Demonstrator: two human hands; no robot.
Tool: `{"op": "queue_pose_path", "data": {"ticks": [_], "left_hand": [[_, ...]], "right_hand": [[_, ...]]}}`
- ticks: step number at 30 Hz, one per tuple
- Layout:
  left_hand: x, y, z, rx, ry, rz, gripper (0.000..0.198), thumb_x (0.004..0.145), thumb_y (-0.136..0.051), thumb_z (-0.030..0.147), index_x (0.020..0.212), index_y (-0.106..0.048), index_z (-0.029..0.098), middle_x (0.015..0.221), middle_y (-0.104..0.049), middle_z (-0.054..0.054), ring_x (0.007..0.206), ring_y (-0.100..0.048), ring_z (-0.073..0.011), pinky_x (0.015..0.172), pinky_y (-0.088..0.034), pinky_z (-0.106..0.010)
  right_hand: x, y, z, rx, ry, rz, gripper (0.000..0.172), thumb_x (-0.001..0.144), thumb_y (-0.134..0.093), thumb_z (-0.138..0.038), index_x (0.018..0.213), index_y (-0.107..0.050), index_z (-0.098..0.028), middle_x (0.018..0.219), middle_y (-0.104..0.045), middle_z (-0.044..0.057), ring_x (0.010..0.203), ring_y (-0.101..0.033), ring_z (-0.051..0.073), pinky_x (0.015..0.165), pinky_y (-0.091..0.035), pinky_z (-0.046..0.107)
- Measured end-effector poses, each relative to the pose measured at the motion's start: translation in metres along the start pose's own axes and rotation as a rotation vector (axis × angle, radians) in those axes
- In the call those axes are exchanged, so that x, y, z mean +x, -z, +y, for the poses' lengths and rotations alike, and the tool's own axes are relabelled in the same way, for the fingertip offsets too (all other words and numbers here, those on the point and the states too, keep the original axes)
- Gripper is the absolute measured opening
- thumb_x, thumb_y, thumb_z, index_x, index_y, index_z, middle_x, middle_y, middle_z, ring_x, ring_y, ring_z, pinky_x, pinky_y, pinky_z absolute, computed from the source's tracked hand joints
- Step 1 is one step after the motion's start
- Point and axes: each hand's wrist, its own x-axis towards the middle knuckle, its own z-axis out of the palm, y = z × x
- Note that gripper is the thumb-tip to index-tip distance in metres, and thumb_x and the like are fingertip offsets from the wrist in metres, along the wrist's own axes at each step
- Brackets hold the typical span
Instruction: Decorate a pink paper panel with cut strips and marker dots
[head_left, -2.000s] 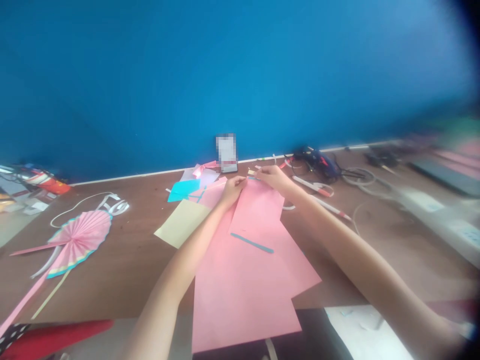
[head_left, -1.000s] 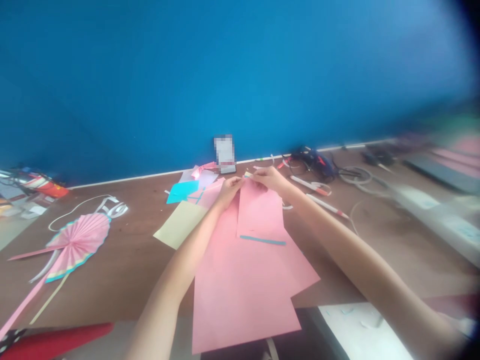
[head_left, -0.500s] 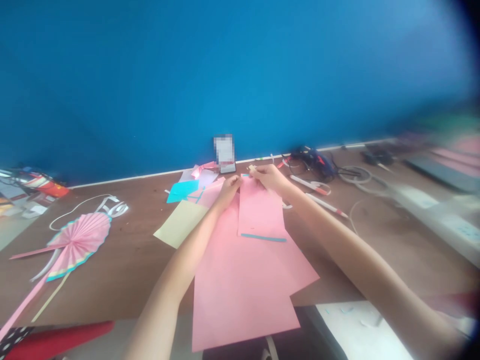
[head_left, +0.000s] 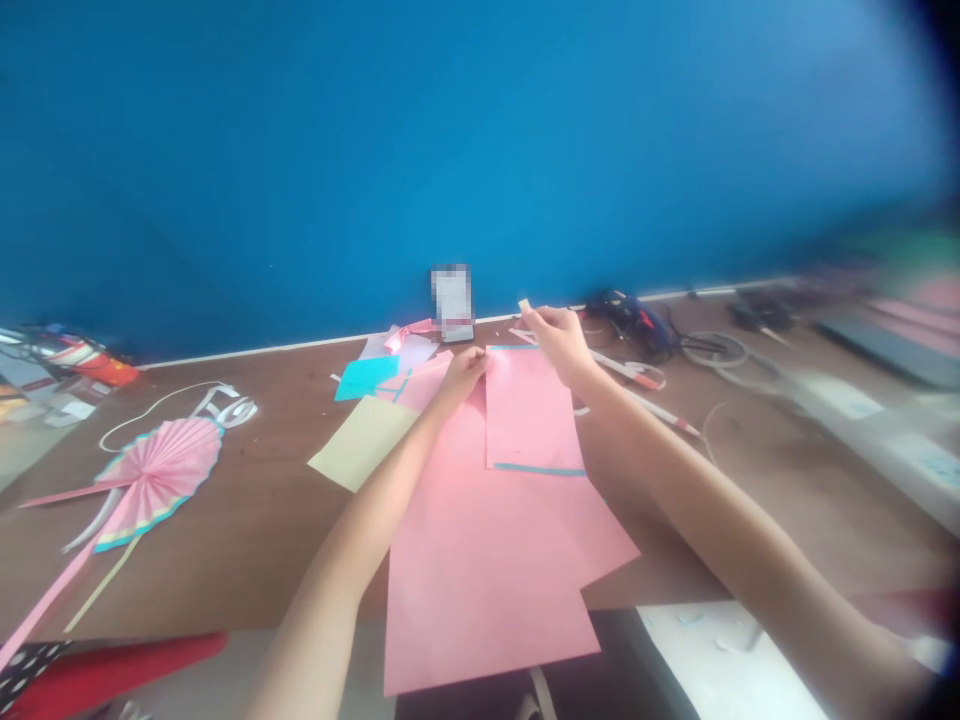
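My left hand (head_left: 463, 375) is closed, its fingertips pinching the upper left edge of a small pink paper (head_left: 532, 415). That paper has a blue strip along its top and another along its bottom edge. Raised just above its upper right corner, my right hand (head_left: 564, 342) pinches a small pale yellow piece of paper (head_left: 524, 306). Under the small paper lies a large pink sheet (head_left: 487, 570), which reaches over the table's front edge. Left of my left hand are a pale yellow sheet (head_left: 360, 440) and a blue paper (head_left: 366, 378).
A pleated pink paper fan (head_left: 169, 475) lies at the left on the brown table (head_left: 255, 560). A phone-like device (head_left: 453, 300) stands against the blue wall. Cables (head_left: 716, 348) and white strips with red ends (head_left: 656, 408) lie at the right.
My right hand has lifted up and right, away from the small paper's top edge, with the pale yellow piece. The small paper has shifted slightly right, and its top blue strip shows more.
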Motion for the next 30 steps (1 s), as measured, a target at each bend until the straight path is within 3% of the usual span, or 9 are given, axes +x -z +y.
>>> {"op": "queue_pose_path", "data": {"ticks": [4, 9, 16, 24, 27, 30], "left_hand": [[0.001, 0.000, -0.003, -0.023, 0.006, 0.066, 0.018, 0.081, -0.061, 0.035, 0.084, -0.059, 0.017, 0.074, -0.059, 0.000, 0.069, -0.054, -0.0110, 0.066, -0.040, -0.023], [0.000, -0.001, -0.003, -0.095, 0.051, 0.091, 0.019, 0.078, -0.060, 0.027, 0.095, -0.057, 0.019, 0.079, -0.062, -0.001, 0.072, -0.058, -0.0123, 0.071, -0.043, -0.025], [-0.002, -0.001, -0.003, -0.039, 0.059, 0.184, 0.040, 0.072, -0.060, 0.016, 0.111, -0.052, 0.024, 0.093, -0.062, -0.002, 0.083, -0.058, -0.0139, 0.080, -0.044, -0.028], [-0.001, -0.002, 0.002, 0.051, 0.015, 0.146, 0.035, 0.071, -0.053, 0.015, 0.102, -0.066, 0.020, 0.106, -0.064, -0.005, 0.091, -0.058, -0.0166, 0.084, -0.044, -0.029], [0.000, -0.001, -0.001, 0.045, 0.001, 0.122, 0.035, 0.072, -0.052, 0.015, 0.103, -0.068, 0.019, 0.109, -0.067, -0.007, 0.098, -0.060, -0.0189, 0.091, -0.044, -0.032], [0.001, 0.000, -0.005, 0.030, 0.004, 0.126, 0.034, 0.071, -0.055, 0.016, 0.103, -0.068, 0.018, 0.111, -0.068, -0.007, 0.103, -0.060, -0.0201, 0.094, -0.044, -0.034]], "right_hand": [[0.004, 0.006, 0.003, 0.112, -0.064, 0.026, 0.031, 0.081, -0.065, -0.045, 0.069, -0.064, -0.017, 0.058, -0.058, 0.001, 0.050, -0.048, 0.010, 0.044, -0.035, 0.022], [0.007, 0.007, 0.014, 0.243, -0.115, -0.048, 0.029, 0.076, -0.068, -0.046, 0.074, -0.064, -0.017, 0.074, -0.067, 0.004, 0.062, -0.059, 0.011, 0.048, -0.040, 0.020], [0.008, 0.008, 0.021, -0.026, -0.089, 0.022, 0.043, 0.079, -0.061, -0.058, 0.069, -0.068, -0.017, 0.065, -0.062, 0.001, 0.065, -0.057, 0.013, 0.059, -0.041, 0.024], [0.007, 0.005, 0.020, -0.074, 0.035, -0.136, 0.043, 0.082, -0.057, -0.056, 0.069, -0.069, -0.017, 0.073, -0.068, 0.005, 0.076, -0.061, 0.017, 0.066, -0.044, 0.025], [0.005, 0.007, 0.015, -0.092, -0.008, -0.159, 0.040, 0.081, -0.061, -0.053, 0.071, -0.071, -0.016, 0.064, -0.063, 0.004, 0.064, -0.057, 0.015, 0.056, -0.040, 0.024], [0.002, 0.011, 0.007, -0.103, -0.076, -0.178, 0.035, 0.080, -0.065, -0.049, 0.076, -0.071, -0.015, 0.053, -0.053, -0.001, 0.046, -0.042, 0.009, 0.046, -0.031, 0.024]]}}
